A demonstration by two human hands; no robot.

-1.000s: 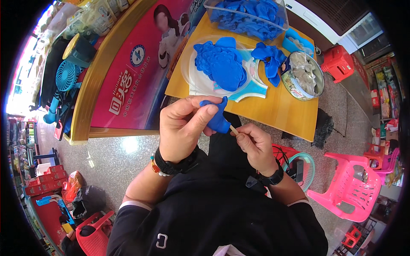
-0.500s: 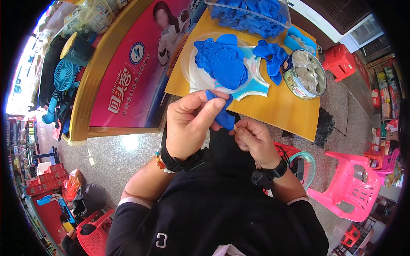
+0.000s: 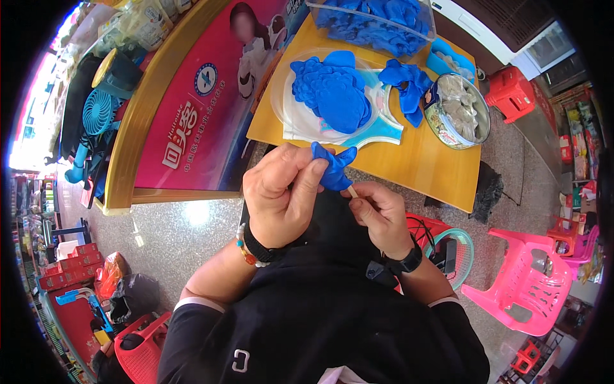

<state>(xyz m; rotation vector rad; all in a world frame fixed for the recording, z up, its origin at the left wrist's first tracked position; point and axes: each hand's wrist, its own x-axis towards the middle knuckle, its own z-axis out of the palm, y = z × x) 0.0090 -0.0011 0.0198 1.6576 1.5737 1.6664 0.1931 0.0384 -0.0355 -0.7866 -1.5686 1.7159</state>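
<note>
In front of my chest, my left hand [image 3: 278, 192] pinches the left edge of a blue petal-shaped piece [image 3: 336, 171] between thumb and fingers. The piece is creased and its two upper corners flare out. A thin pale stick [image 3: 352, 191] comes out of its lower end, and my right hand [image 3: 382, 217] holds that stick between thumb and forefinger. Just beyond, on the wooden table [image 3: 422, 173], a clear round tray [image 3: 279, 105] bears a heap of flat blue petals [image 3: 332, 93]. The stick's upper part is hidden by the blue piece.
A clear bin [image 3: 377, 22] full of blue pieces stands at the table's far edge. Loose blue pieces [image 3: 409, 86], a round tin [image 3: 441, 131] with pale bundles and a light-blue container [image 3: 441, 61] lie to the right. A pink chair [image 3: 524, 281] stands at right, a counter [image 3: 185, 109] at left.
The blue piece has turned and bunched, with its corners now flared upward. My left hand has rolled over slightly, and more of the stick shows at my right fingers.
</note>
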